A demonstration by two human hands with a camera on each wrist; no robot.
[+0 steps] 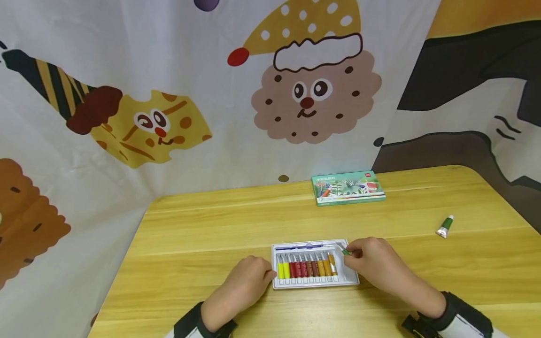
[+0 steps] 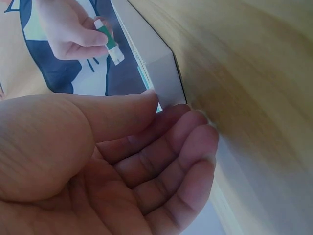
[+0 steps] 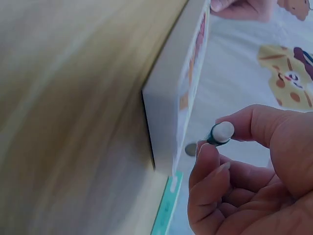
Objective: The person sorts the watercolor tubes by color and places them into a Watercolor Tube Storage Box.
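Note:
A white plastic tray (image 1: 349,276) lies on the table, holding a row of paint tubes (image 1: 304,268) in yellow, red, brown and ochre. Along its far side rests a thin blue brush (image 1: 296,247). My left hand (image 1: 248,285) pinches the tray's left edge between thumb and curled fingers. Over the tray's right end, my right hand (image 1: 377,257) holds a small green paint tube (image 1: 345,252) between thumb and fingertips. The right wrist view shows the white cap end of that tube (image 3: 222,133) above the tray's side wall.
A second green tube (image 1: 445,226) lies apart on the right of the wooden table (image 1: 211,225). At the back edge sits a teal paint box (image 1: 348,188). Behind the table hangs a cloth (image 1: 236,150) printed with cartoon figures.

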